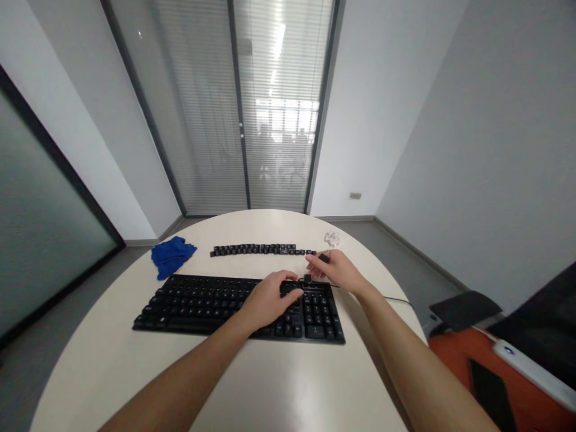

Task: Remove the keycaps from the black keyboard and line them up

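Observation:
A black full-size keyboard (193, 300) lies on the round table, its number pad at the right end. My left hand (270, 300) rests over its right half, thumb and fingers apart, with nothing visible in the grip. Just beyond the keyboard's top right edge, my right hand (337, 270) is closed on a small black object (324, 258) whose kind I cannot make out. Between both hands' fingertips sits another small black piece (307, 278), too small to name. Behind the keyboard, several loose black keycaps (254, 249) stand in rows.
A crumpled blue cloth (171, 255) lies at the table's left. Clear crumpled plastic (332, 239) sits at the back right. A thin black cable (398, 299) runs off the right edge. Beside the table, an orange chair seat (454, 357) holds a white power strip (531, 369).

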`<action>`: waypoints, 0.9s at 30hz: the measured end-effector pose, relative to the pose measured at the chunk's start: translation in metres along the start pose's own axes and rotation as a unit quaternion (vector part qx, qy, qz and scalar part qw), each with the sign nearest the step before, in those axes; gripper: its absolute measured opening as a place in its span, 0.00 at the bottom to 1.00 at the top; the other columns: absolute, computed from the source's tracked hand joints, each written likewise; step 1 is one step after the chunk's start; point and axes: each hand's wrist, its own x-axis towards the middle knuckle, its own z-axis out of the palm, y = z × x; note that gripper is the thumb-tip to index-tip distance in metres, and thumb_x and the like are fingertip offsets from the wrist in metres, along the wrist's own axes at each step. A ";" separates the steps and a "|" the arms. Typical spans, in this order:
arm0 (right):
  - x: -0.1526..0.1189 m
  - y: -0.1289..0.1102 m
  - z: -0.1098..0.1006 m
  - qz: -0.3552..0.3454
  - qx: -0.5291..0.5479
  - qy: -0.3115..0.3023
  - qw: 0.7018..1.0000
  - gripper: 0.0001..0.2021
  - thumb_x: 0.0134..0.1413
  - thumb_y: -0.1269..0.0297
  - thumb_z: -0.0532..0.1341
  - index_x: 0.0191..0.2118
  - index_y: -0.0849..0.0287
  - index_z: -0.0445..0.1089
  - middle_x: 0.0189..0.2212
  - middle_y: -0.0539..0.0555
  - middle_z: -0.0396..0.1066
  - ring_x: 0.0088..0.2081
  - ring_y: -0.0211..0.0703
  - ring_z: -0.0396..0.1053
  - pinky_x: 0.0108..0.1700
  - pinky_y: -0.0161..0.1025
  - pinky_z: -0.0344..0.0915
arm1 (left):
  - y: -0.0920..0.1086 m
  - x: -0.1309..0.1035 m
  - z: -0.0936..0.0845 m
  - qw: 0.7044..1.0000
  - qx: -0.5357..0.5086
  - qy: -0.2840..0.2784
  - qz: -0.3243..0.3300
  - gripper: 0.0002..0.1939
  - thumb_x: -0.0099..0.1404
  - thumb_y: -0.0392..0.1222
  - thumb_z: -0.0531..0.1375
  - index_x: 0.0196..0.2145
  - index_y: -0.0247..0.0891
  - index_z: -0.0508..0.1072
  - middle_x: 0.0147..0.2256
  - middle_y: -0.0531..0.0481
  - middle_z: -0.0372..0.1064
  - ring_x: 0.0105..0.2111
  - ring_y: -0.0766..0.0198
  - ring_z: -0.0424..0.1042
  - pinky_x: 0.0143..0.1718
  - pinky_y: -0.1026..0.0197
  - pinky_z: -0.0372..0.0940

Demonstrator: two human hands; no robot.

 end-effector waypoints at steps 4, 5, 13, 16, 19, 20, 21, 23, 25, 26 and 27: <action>-0.001 -0.006 0.020 -0.038 -0.001 0.009 0.999 0.26 0.55 0.41 0.59 0.30 0.64 0.76 0.24 0.57 0.77 0.26 0.44 0.74 0.32 0.37 0.71 | -0.006 0.006 0.003 0.994 -0.101 0.031 -0.023 0.13 0.63 0.42 0.62 0.45 0.39 0.71 0.40 0.48 0.75 0.42 0.60 0.74 0.50 0.55 0.66; -0.001 -0.006 0.023 -0.044 -0.001 0.013 0.999 0.26 0.56 0.41 0.59 0.30 0.64 0.76 0.24 0.57 0.77 0.26 0.44 0.74 0.32 0.37 0.71 | -0.007 0.007 0.003 0.993 -0.115 0.034 -0.023 0.13 0.62 0.41 0.63 0.45 0.38 0.71 0.39 0.48 0.75 0.42 0.60 0.74 0.50 0.55 0.66; -0.003 -0.009 0.032 -0.052 0.007 0.029 0.998 0.24 0.57 0.43 0.59 0.29 0.61 0.74 0.23 0.56 0.76 0.26 0.43 0.74 0.32 0.38 0.71 | -0.007 0.010 0.003 0.991 -0.129 0.038 -0.019 0.09 0.60 0.35 0.63 0.40 0.38 0.73 0.39 0.50 0.75 0.40 0.61 0.73 0.49 0.56 0.67; -0.002 -0.008 0.031 -0.054 0.012 0.018 0.998 0.22 0.56 0.43 0.59 0.31 0.61 0.74 0.24 0.55 0.76 0.26 0.42 0.74 0.33 0.38 0.71 | -0.007 0.010 0.003 0.991 -0.124 0.040 -0.019 0.08 0.61 0.35 0.62 0.40 0.38 0.73 0.38 0.50 0.75 0.40 0.61 0.73 0.48 0.56 0.67; -0.001 -0.004 0.030 -0.043 0.021 -0.006 0.999 0.22 0.55 0.44 0.60 0.33 0.61 0.74 0.25 0.55 0.77 0.27 0.42 0.75 0.34 0.38 0.72 | -0.006 0.010 0.003 0.992 -0.115 0.043 -0.019 0.07 0.62 0.34 0.61 0.40 0.38 0.72 0.38 0.50 0.74 0.40 0.61 0.73 0.48 0.56 0.68; -0.001 -0.003 0.030 -0.040 0.025 -0.014 0.999 0.22 0.55 0.43 0.60 0.34 0.61 0.73 0.25 0.55 0.77 0.28 0.43 0.75 0.34 0.38 0.72 | -0.006 0.009 0.002 0.992 -0.114 0.045 -0.018 0.07 0.62 0.34 0.61 0.39 0.38 0.72 0.38 0.50 0.74 0.39 0.61 0.73 0.47 0.56 0.68; 0.000 -0.002 0.030 -0.037 0.030 -0.019 0.999 0.22 0.55 0.43 0.60 0.34 0.62 0.73 0.25 0.54 0.76 0.28 0.42 0.75 0.34 0.38 0.72 | -0.006 0.009 0.002 0.992 -0.115 0.046 -0.016 0.07 0.61 0.34 0.61 0.39 0.38 0.72 0.37 0.50 0.74 0.39 0.61 0.73 0.47 0.56 0.67; 0.001 0.000 0.030 -0.033 0.042 -0.025 0.998 0.22 0.54 0.43 0.61 0.34 0.62 0.73 0.25 0.54 0.76 0.28 0.42 0.74 0.34 0.38 0.72 | -0.005 0.009 0.002 0.992 -0.119 0.047 -0.010 0.07 0.61 0.34 0.61 0.39 0.38 0.73 0.37 0.50 0.74 0.40 0.61 0.73 0.47 0.56 0.67; 0.002 0.000 0.031 -0.026 0.054 -0.024 0.998 0.22 0.53 0.44 0.62 0.34 0.62 0.73 0.24 0.53 0.76 0.27 0.41 0.74 0.34 0.37 0.71 | -0.004 0.010 0.001 0.992 -0.122 0.045 -0.007 0.07 0.62 0.34 0.60 0.40 0.38 0.73 0.37 0.50 0.74 0.39 0.61 0.73 0.47 0.56 0.67; 0.002 0.000 0.031 -0.025 0.058 -0.020 0.998 0.22 0.53 0.44 0.62 0.34 0.63 0.73 0.24 0.53 0.75 0.27 0.41 0.73 0.34 0.37 0.71 | -0.004 0.010 0.001 0.992 -0.122 0.043 -0.007 0.07 0.63 0.34 0.60 0.40 0.38 0.73 0.37 0.50 0.74 0.39 0.61 0.73 0.47 0.56 0.67; 0.003 0.000 0.032 -0.025 0.060 -0.017 0.998 0.21 0.53 0.45 0.62 0.33 0.63 0.73 0.24 0.53 0.75 0.27 0.41 0.73 0.34 0.37 0.71 | -0.004 0.010 0.001 0.992 -0.123 0.042 -0.006 0.07 0.63 0.34 0.59 0.40 0.38 0.73 0.37 0.49 0.74 0.39 0.61 0.72 0.46 0.56 0.67</action>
